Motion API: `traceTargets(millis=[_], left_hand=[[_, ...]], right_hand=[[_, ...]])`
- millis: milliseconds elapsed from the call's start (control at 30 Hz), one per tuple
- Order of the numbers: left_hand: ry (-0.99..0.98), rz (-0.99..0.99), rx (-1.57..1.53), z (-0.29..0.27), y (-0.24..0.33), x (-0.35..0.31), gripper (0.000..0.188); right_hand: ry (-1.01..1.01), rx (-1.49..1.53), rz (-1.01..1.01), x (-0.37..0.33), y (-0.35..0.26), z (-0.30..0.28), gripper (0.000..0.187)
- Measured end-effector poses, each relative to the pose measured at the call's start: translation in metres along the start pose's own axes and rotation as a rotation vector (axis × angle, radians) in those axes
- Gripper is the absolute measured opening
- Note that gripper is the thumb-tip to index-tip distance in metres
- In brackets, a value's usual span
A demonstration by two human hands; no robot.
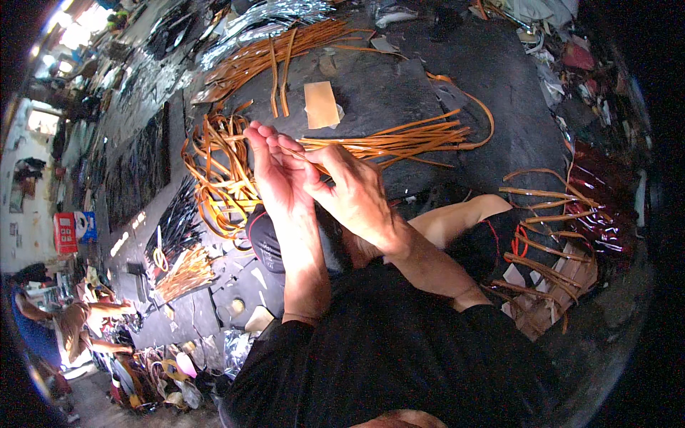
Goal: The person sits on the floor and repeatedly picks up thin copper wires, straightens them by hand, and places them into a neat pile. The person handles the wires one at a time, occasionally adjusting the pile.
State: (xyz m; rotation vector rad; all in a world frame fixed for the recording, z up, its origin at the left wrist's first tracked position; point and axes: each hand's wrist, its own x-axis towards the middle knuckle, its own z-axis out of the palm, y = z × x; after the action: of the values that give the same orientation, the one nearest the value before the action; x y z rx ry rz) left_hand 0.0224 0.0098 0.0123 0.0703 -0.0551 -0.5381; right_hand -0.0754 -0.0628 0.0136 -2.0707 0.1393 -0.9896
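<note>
Both of my hands are raised close together over the dark work surface. My left hand (278, 175) has its palm turned up, with fingers drawn together and slightly bent around a thin brown leather strap (294, 152). My right hand (351, 189) is closed in a pinch on the same strap, its thumb and fingers beside my left palm. Part of the strap is hidden between the hands. Beyond them a bundle of tan straps (421, 139) fans out to the right. Left of my left hand lies a looped heap of tan straps (214, 167).
A tan rectangular piece (322, 105) and two short straps (279, 78) lie farther back, near a long brown strap bundle (285, 50). More straps (546, 267) hang at the right. Dark strips (177, 225) lie at the left. Another person (46, 328) is at the far left.
</note>
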Motion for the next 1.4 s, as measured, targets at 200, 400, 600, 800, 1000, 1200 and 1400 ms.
traceTargets(millis=[200, 400, 600, 800, 1000, 1200, 1400], left_hand=[[-0.010, -0.110, -0.209, -0.008, 0.020, 0.024, 0.019], [0.068, 0.002, -0.133, -0.025, 0.026, 0.054, 0.018], [0.118, 0.049, -0.081, -0.037, 0.045, 0.073, 0.017], [0.169, 0.112, -0.057, -0.055, 0.069, 0.093, 0.013], [0.224, 0.125, -0.036, -0.071, 0.084, 0.108, 0.015], [0.259, 0.144, 0.016, -0.077, 0.103, 0.124, 0.019], [0.177, 0.130, 0.107, -0.094, 0.139, 0.141, 0.016]], right_hand=[[-0.029, -0.094, -0.031, -0.010, 0.006, 0.010, 0.022], [-0.041, -0.159, -0.021, -0.011, 0.010, 0.008, 0.021], [-0.041, -0.198, -0.028, -0.019, 0.016, 0.008, 0.019], [-0.118, -0.206, -0.030, -0.026, 0.018, 0.005, 0.019], [-0.120, -0.248, -0.031, -0.034, 0.024, 0.003, 0.020], [-0.166, -0.246, 0.003, -0.046, 0.028, -0.006, 0.020], [-0.192, -0.215, 0.020, -0.049, 0.021, -0.024, 0.018]])
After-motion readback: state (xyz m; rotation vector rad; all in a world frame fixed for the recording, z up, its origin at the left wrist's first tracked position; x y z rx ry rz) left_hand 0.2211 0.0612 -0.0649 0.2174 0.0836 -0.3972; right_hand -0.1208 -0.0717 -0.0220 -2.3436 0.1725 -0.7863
